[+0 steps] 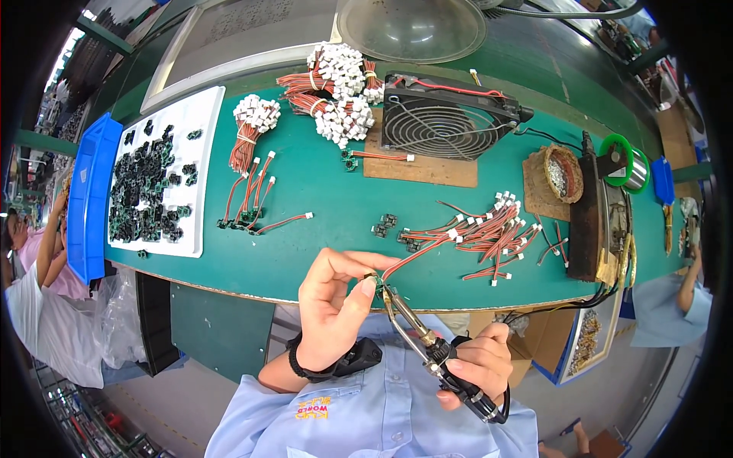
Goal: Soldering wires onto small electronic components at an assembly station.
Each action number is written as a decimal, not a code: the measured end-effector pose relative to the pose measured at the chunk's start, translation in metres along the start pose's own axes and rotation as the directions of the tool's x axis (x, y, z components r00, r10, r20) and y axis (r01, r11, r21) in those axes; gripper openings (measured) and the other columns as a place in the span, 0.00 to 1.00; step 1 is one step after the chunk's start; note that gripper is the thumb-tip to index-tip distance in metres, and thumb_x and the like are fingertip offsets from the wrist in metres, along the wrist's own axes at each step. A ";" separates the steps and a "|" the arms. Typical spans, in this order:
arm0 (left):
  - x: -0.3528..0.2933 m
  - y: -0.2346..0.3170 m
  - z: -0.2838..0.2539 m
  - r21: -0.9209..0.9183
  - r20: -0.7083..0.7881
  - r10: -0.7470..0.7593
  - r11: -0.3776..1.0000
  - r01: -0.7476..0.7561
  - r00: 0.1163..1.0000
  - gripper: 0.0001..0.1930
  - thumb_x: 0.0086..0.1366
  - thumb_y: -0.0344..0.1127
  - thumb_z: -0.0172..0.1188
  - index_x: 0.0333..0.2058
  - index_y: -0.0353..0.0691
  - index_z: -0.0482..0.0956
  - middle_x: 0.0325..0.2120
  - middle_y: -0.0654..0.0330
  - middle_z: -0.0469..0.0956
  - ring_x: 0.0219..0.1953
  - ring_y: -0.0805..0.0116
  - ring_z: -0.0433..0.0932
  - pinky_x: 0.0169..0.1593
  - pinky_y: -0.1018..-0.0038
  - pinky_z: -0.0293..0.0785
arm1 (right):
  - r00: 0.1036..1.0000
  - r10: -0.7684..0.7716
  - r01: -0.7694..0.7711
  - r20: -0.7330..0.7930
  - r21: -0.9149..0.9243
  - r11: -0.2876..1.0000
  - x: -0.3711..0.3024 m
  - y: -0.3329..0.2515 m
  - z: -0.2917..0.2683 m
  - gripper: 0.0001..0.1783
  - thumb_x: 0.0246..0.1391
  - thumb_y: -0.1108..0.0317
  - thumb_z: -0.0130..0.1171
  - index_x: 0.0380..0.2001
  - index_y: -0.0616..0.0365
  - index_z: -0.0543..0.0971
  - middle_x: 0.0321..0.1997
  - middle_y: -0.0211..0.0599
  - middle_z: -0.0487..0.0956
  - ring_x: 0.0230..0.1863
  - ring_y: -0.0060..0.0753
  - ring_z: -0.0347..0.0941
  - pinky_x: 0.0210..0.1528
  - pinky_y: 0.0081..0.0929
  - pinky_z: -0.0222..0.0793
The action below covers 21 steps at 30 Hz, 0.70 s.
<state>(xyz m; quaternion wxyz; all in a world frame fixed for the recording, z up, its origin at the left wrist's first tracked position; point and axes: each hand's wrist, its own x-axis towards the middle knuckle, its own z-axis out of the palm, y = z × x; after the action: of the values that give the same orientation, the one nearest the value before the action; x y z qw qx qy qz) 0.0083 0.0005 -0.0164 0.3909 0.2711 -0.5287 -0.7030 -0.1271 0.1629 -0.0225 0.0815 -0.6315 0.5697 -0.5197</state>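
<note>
Circuit board (pixel 378 282), one, left hand (pixel 330 307) pinching it, soldering iron (pixel 440 352), one, right hand (pixel 482 365) gripping

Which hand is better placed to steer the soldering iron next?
Right, most likely: the right hand grips the soldering iron, while the left hand is busy pinching the small board.

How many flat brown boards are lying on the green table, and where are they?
2: one brown board is under the black fan, and the other board is under the small round bowl, farther right. More could be hidden beneath other things.
</note>
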 end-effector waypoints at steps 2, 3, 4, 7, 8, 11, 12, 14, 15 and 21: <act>0.001 0.000 0.000 0.001 0.002 -0.001 1.000 0.001 1.000 0.07 0.59 0.29 0.53 0.30 0.35 0.64 0.35 0.45 0.76 0.37 0.66 0.75 0.45 0.71 0.69 | 1.000 -0.011 0.011 -0.014 -0.031 0.999 0.001 -0.001 -0.002 0.23 0.35 0.56 0.68 0.36 0.52 0.77 0.22 0.25 0.75 0.22 0.23 0.71 0.31 0.22 0.54; 0.001 -0.001 -0.001 -0.005 0.021 0.006 1.000 -0.006 1.000 0.06 0.60 0.28 0.53 0.31 0.35 0.64 0.37 0.45 0.76 0.39 0.67 0.75 0.46 0.71 0.69 | 1.000 -0.017 0.016 -0.022 -0.045 0.999 0.001 -0.001 -0.003 0.22 0.36 0.56 0.68 0.37 0.53 0.77 0.21 0.26 0.75 0.21 0.24 0.70 0.31 0.22 0.53; 0.001 -0.002 -0.003 -0.011 0.040 0.014 1.000 -0.014 0.999 0.05 0.60 0.27 0.52 0.31 0.35 0.64 0.38 0.45 0.75 0.40 0.67 0.74 0.47 0.71 0.69 | 1.000 -0.018 0.017 -0.022 -0.044 0.999 -0.002 0.002 -0.004 0.22 0.36 0.56 0.68 0.37 0.53 0.77 0.21 0.26 0.75 0.21 0.24 0.70 0.31 0.22 0.53; 0.001 0.000 -0.005 -0.064 0.072 -0.003 0.998 0.007 0.997 0.05 0.61 0.27 0.52 0.32 0.35 0.65 0.38 0.46 0.75 0.41 0.67 0.74 0.47 0.71 0.68 | 0.940 -0.118 0.039 -0.319 -0.245 0.969 -0.013 0.017 -0.005 0.22 0.48 0.53 0.56 0.39 0.58 0.71 0.30 0.43 0.75 0.31 0.24 0.70 0.28 0.27 0.54; 0.001 0.001 -0.006 -0.113 0.087 -0.028 0.993 0.037 0.996 0.05 0.61 0.27 0.52 0.31 0.35 0.65 0.38 0.46 0.75 0.41 0.67 0.74 0.47 0.71 0.68 | 0.905 -0.014 -0.092 -0.424 -0.228 0.969 -0.014 0.019 -0.005 0.21 0.50 0.57 0.56 0.43 0.59 0.70 0.35 0.44 0.73 0.36 0.25 0.69 0.31 0.28 0.57; -0.001 0.003 -0.005 -0.176 0.084 -0.088 0.979 0.102 0.993 0.06 0.60 0.29 0.52 0.31 0.35 0.64 0.36 0.46 0.76 0.38 0.68 0.74 0.44 0.72 0.68 | 0.699 0.195 -0.462 -0.688 -0.227 0.857 -0.003 0.037 -0.011 0.19 0.53 0.70 0.54 0.48 0.61 0.68 0.44 0.44 0.70 0.40 0.28 0.68 0.40 0.27 0.64; 0.000 0.002 -0.004 -0.191 0.067 -0.129 0.972 0.139 0.989 0.06 0.59 0.30 0.52 0.30 0.36 0.64 0.35 0.47 0.76 0.35 0.68 0.73 0.42 0.73 0.68 | 0.695 0.191 -0.466 -0.693 -0.232 0.854 0.006 0.044 -0.017 0.19 0.53 0.70 0.54 0.48 0.61 0.68 0.44 0.44 0.70 0.40 0.28 0.68 0.40 0.27 0.64; 0.001 0.001 0.001 -0.224 0.071 -0.176 0.956 0.188 0.982 0.07 0.58 0.31 0.52 0.29 0.36 0.64 0.33 0.47 0.76 0.32 0.68 0.73 0.40 0.74 0.69 | 0.688 0.334 -0.646 -0.644 -0.336 0.685 0.019 0.054 -0.034 0.18 0.52 0.77 0.52 0.48 0.62 0.68 0.43 0.43 0.72 0.38 0.28 0.69 0.44 0.25 0.66; 0.000 0.001 -0.001 -0.187 0.044 -0.162 0.968 0.167 0.986 0.07 0.58 0.30 0.52 0.29 0.36 0.64 0.33 0.47 0.75 0.32 0.68 0.72 0.39 0.74 0.68 | 0.686 0.326 -0.651 -0.650 -0.350 0.674 0.016 0.057 -0.037 0.18 0.52 0.77 0.52 0.48 0.62 0.68 0.43 0.43 0.72 0.38 0.28 0.69 0.44 0.25 0.66; -0.004 -0.002 -0.011 -0.054 -0.058 -0.067 0.996 0.064 0.996 0.06 0.57 0.30 0.52 0.29 0.36 0.64 0.34 0.47 0.75 0.31 0.69 0.71 0.38 0.74 0.67 | 0.766 0.386 -0.535 -0.513 -0.178 0.826 -0.011 0.058 -0.028 0.13 0.48 0.78 0.57 0.39 0.62 0.72 0.32 0.33 0.77 0.32 0.22 0.70 0.37 0.20 0.67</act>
<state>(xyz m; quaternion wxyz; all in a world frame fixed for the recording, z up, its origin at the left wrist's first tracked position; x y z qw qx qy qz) 0.0187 -0.0020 -0.0214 0.3903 0.2989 -0.4890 -0.7206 -0.1829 0.1661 -0.0567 -0.0294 -0.3344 0.7865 -0.5183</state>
